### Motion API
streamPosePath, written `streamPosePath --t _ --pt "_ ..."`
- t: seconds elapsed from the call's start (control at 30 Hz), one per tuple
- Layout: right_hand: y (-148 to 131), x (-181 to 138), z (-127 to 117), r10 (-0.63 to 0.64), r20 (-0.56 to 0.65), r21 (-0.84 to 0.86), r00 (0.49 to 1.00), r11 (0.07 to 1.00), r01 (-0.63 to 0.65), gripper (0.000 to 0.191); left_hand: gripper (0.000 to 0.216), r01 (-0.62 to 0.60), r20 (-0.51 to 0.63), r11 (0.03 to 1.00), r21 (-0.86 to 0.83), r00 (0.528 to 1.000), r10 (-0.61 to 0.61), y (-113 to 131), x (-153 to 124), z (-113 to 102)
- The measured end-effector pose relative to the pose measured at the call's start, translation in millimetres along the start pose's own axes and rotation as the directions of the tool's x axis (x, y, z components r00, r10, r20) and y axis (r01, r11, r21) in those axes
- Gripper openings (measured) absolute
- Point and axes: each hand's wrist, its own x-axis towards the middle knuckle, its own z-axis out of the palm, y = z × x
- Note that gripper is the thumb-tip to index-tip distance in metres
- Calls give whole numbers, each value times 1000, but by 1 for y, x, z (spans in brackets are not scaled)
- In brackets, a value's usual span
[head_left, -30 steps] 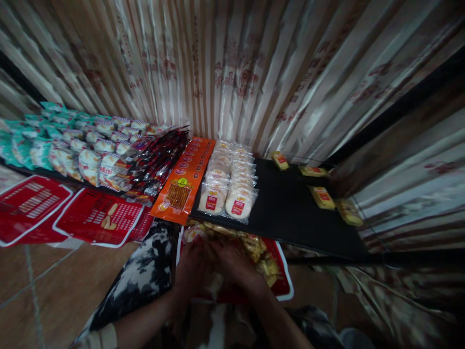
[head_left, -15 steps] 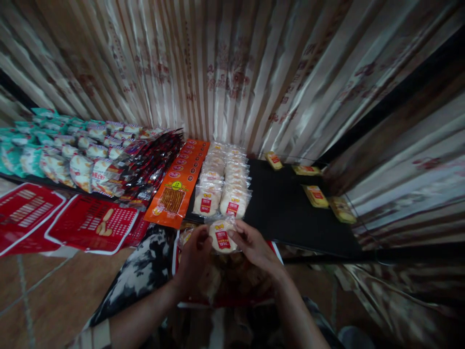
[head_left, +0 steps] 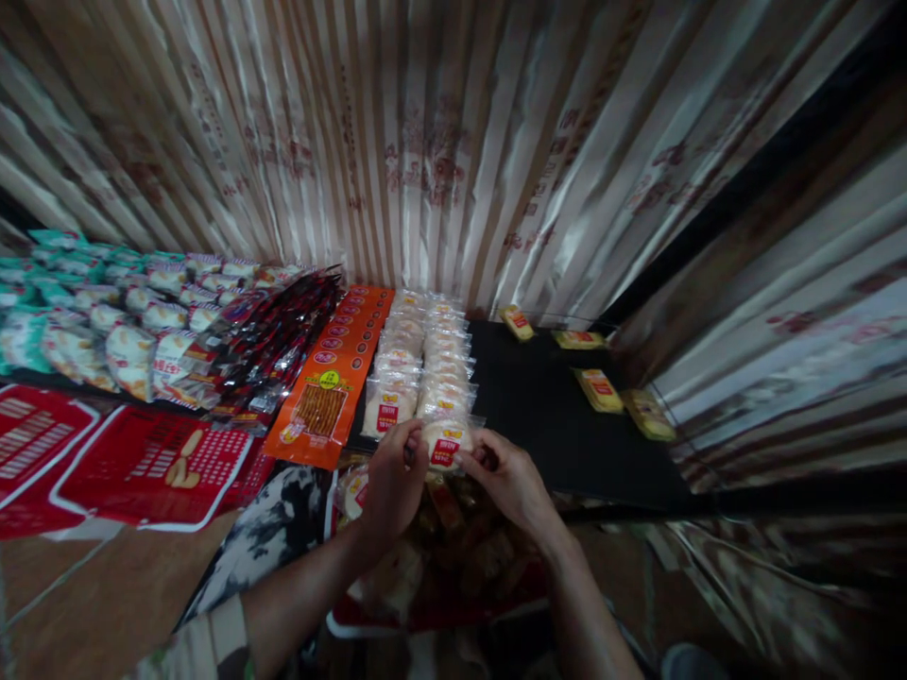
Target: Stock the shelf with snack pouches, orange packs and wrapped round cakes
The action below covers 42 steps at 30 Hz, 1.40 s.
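Both hands, left hand [head_left: 388, 482] and right hand [head_left: 508, 480], have fingers pinched on one rice cracker packet [head_left: 445, 444] at the black shelf's [head_left: 553, 416] front edge, mid-frame.

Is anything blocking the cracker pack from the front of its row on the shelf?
Nothing visible. Both hands hold the pack right at the shelf edge, touching the right row's front.

Dim light, warped blurry edges, sheen on curtain [head_left: 439, 142]
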Motion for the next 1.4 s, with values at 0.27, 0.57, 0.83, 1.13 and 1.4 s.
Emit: streamPosePath --t 0.27,0.57,0.83,1.13,1.4 --pt "7 6 12 24 -100 -144 995 989 -38 26 36 -228 -53 967 113 971 235 -20 1 14" --pt "7 12 22 3 -219 -247 976 967 -59 32 45 -393 8 821 415 904 428 -35 -2 7" --pt "6 14 25 10 -267 -267 964 960 -84 35 48 -418 26 808 415 893 448 -42 -7 11" --pt "4 16 28 84 -298 -171 951 975 -140 31 49 -411 40 810 419 899 436 -46 -9 13" --pt "4 18 30 173 -287 -106 942 972 -210 33 50 -418 34 803 425 893 448 -46 -9 14"
